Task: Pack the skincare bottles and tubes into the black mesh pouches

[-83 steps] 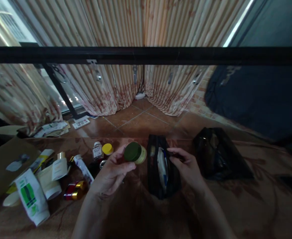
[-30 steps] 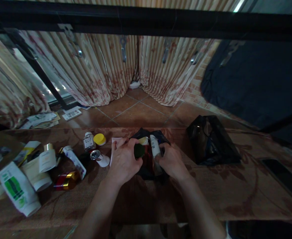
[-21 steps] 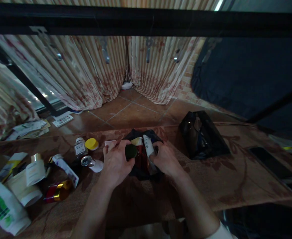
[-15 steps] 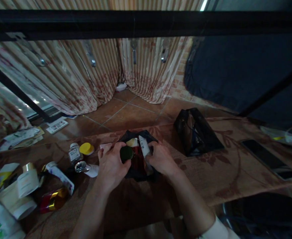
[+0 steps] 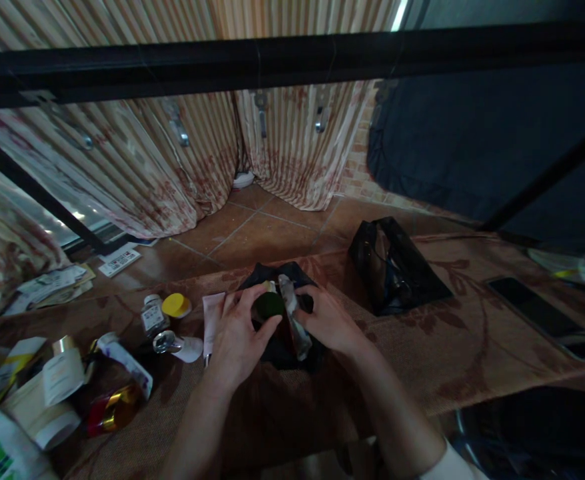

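Note:
A small black pouch [image 5: 300, 267] lies in front of me with its mouth spread and several items inside. My left hand [image 5: 235, 337] is closed around a jar with a round dark green lid [image 5: 269, 306], at the pouch's left side. My right hand [image 5: 328, 319] pinches a whitish tube [image 5: 288, 297] that stands tilted in the pouch, beside the jar. Deeper contents are dark and partly covered by my fingers. Left of my left hand lie a pale pink tube [image 5: 212, 317] and a white bottle with a shiny silver cap [image 5: 187, 348].
A second black bag [image 5: 397, 267] stands to the right, with a phone [image 5: 547, 317] farther right. At left are a yellow-lidded jar [image 5: 176, 305], a clear labelled bottle [image 5: 153, 315], a red-and-gold container [image 5: 112, 408] and several tubes. A dark bar [image 5: 292, 63] crosses above.
My left hand and the green-lidded jar have shifted slightly right, closer to the tube. More of the pink tube shows beside my left hand. The view has tilted slightly.

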### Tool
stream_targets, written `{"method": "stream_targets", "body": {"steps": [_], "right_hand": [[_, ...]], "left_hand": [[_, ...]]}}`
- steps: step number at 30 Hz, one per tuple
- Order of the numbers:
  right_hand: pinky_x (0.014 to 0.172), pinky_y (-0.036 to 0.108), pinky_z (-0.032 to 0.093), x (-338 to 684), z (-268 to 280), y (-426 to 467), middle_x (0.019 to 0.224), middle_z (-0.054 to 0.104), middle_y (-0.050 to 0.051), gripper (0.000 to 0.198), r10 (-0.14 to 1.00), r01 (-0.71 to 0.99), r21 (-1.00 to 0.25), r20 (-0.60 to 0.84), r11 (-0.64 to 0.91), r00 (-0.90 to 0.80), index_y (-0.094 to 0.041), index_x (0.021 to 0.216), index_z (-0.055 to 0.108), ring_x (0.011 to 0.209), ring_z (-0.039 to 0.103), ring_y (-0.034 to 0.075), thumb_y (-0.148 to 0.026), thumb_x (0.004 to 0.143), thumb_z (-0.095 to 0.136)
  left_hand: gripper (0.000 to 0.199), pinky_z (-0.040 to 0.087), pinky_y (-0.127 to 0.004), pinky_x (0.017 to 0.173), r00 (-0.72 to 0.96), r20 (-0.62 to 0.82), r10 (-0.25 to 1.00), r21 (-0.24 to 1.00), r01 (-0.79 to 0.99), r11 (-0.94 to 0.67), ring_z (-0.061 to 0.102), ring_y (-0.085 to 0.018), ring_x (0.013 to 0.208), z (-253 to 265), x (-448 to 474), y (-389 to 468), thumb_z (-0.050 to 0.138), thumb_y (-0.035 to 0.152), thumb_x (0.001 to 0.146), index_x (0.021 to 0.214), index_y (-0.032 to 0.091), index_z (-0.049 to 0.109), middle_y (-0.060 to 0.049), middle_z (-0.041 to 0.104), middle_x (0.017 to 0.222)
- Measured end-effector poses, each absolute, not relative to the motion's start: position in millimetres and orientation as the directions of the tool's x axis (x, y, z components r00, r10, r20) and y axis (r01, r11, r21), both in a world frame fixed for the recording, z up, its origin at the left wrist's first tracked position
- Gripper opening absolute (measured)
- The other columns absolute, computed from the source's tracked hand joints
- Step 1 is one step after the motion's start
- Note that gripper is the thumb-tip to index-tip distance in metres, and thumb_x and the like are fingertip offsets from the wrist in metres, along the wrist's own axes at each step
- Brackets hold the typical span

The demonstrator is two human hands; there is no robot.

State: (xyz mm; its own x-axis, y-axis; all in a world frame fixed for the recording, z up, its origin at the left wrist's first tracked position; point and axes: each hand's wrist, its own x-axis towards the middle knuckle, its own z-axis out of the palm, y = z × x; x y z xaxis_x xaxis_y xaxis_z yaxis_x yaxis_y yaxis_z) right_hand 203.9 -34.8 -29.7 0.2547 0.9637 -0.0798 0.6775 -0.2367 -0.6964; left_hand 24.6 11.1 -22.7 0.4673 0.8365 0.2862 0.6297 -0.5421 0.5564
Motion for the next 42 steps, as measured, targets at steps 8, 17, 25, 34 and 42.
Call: {"method": "stream_targets", "body": {"steps": [8, 17, 25, 34, 42], "right_hand": [[0.076, 0.028, 0.047, 215, -37, -34, 0.104, 0.070, 0.002, 0.029, 0.930, 0.384, -0.921, 0.081, -0.068, 0.358, -0.023, 0.102, 0.070, 0.084, 0.063, 0.015, -0.024, 0.077, 0.056], [0.066, 0.028, 0.048, 220, -39, -33, 0.089, 0.069, 0.006, 0.042, 0.885, 0.281, -0.958, 0.082, -0.057, 0.458, -0.017, 0.106, 0.065, 0.076, 0.063, 0.018, -0.045, 0.076, 0.065], [0.049, 0.023, 0.033, 214, -38, -36, 0.056, 0.050, -0.004, 0.035, 0.971, 0.195, -0.976, -0.047, -0.094, 0.235, -0.019, 0.062, 0.054, 0.052, 0.043, 0.011, -0.048, 0.080, 0.057], [0.048, 0.022, 0.032, 197, -33, -37, 0.055, 0.047, -0.006, 0.034, 0.941, -0.089, -0.996, -0.049, -0.020, 0.335, -0.019, 0.061, 0.056, 0.050, 0.039, 0.009, -0.048, 0.073, 0.070], [0.054, 0.024, 0.041, 195, -39, -35, 0.065, 0.060, -0.002, 0.029, 0.939, -0.134, -0.987, -0.124, -0.085, 0.321, -0.019, 0.075, 0.065, 0.057, 0.052, 0.012, -0.048, 0.071, 0.071]], "left_hand": [[0.037, 0.043, -0.039, 0.105, 0.147, 0.403, 0.903, 0.820, 0.380, -0.428, 0.056, -0.022, 0.120, -21, 21, 14, 0.056, 0.033, 0.089, 0.125, 0.022, 0.054, -0.008, 0.060, 0.129], [0.050, 0.048, -0.040, 0.098, 0.210, -0.227, 0.951, 0.973, 0.015, 0.230, 0.063, -0.025, 0.110, -27, 31, 14, 0.066, 0.046, 0.082, 0.122, 0.018, 0.059, -0.010, 0.067, 0.119], [0.023, 0.053, -0.032, 0.071, 0.385, -0.261, 0.885, 0.960, 0.007, 0.281, 0.066, -0.019, 0.073, -30, 34, 5, 0.070, 0.032, 0.075, 0.088, 0.014, 0.069, -0.004, 0.071, 0.078], [0.011, 0.041, -0.022, 0.061, 0.266, -0.077, 0.961, 0.993, -0.071, 0.099, 0.054, -0.011, 0.064, -26, 38, 4, 0.067, 0.026, 0.072, 0.071, 0.017, 0.063, 0.002, 0.060, 0.067], [0.016, 0.041, -0.022, 0.058, 0.298, -0.190, 0.936, 0.968, -0.103, 0.229, 0.052, -0.011, 0.060, -29, 40, 7, 0.066, 0.032, 0.074, 0.073, 0.017, 0.062, 0.003, 0.057, 0.064]]}}
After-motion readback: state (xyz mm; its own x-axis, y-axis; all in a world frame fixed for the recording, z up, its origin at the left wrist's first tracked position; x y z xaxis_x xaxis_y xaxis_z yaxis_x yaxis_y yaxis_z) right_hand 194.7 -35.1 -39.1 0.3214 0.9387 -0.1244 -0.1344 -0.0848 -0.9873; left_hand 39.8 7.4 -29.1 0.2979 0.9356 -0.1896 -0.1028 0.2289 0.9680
